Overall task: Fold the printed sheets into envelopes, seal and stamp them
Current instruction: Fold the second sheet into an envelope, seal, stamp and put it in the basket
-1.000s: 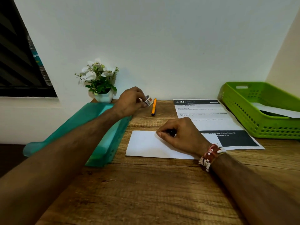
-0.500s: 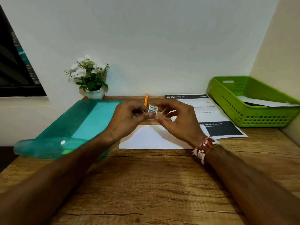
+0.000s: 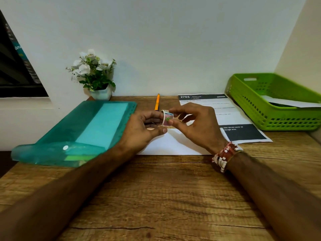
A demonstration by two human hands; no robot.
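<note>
A small roll of stamps [image 3: 167,117] is held above the desk between both hands. My left hand [image 3: 142,129] grips the roll from the left, fingers curled round it. My right hand [image 3: 198,126] pinches the loose printed end of the strip with thumb and forefinger. Below the hands lies a white envelope [image 3: 170,145] flat on the wooden desk [image 3: 165,188], partly hidden by them. A printed sheet [image 3: 231,117] with a dark header and dark lower block lies to the right of the envelope.
A teal plastic folder [image 3: 83,133] lies at the left. An orange pen [image 3: 157,102] rests behind the hands. A potted white flower [image 3: 94,75] stands by the wall. A green basket [image 3: 278,103] with paper inside stands at the right.
My left hand carried the stamp roll from near the pen to above the envelope. My right hand lifted off the envelope, met it, and now pinches the strip's end.
</note>
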